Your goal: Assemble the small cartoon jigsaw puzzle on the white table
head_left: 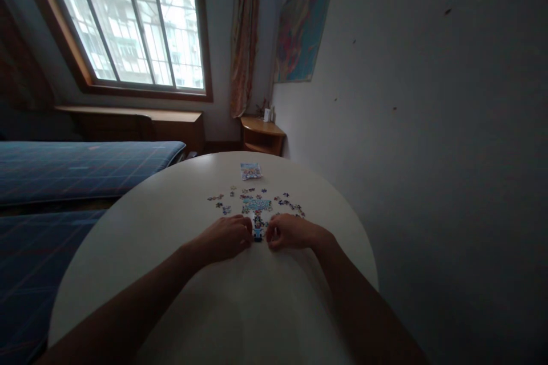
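On the white round table, a partly joined jigsaw puzzle (257,205) has a wide blue top part and a narrow strip (257,232) running down towards me. My left hand (231,235) is closed, its curled fingertips right at the strip's left edge. On the other side, my right hand (291,232) rests with thumb and fingers bent together in a pinch, a little to the right of the strip. Whatever either hand may hold is too small or hidden to make out. Loose jigsaw pieces (294,206) lie scattered to the right, and more pieces (220,205) to the left.
A small printed packet (250,171) lies beyond the puzzle on the table (180,194). A bed with a plaid cover (85,168) stands to the left. The wall (406,182) runs close along the right. A wooden corner shelf (262,127) stands behind the table.
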`<control>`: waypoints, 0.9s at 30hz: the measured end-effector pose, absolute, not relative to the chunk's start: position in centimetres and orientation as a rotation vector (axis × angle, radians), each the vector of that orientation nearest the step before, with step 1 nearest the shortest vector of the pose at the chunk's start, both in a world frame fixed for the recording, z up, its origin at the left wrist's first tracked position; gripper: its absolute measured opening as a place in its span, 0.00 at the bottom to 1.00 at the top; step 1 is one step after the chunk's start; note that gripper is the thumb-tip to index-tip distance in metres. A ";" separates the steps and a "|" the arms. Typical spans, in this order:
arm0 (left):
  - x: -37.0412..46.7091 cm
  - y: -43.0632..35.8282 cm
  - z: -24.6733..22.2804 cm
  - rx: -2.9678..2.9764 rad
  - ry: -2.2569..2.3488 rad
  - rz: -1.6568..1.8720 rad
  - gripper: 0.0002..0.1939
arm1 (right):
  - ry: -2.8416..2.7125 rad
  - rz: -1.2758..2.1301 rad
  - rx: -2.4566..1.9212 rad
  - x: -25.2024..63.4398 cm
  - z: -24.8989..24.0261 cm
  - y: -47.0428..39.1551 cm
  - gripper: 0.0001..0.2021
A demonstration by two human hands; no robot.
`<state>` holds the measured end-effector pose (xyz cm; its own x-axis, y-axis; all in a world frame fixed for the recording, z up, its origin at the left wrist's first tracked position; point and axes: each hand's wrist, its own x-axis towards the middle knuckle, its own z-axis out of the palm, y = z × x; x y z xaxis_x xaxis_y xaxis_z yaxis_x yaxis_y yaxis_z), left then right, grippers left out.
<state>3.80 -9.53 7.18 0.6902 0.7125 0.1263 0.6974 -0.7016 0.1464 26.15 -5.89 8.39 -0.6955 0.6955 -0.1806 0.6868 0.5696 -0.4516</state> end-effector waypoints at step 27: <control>2.9 -10.2 5.4 2.881 1.063 0.438 0.09 | -2.739 0.551 -1.220 25.4 8.2 -6.2 0.08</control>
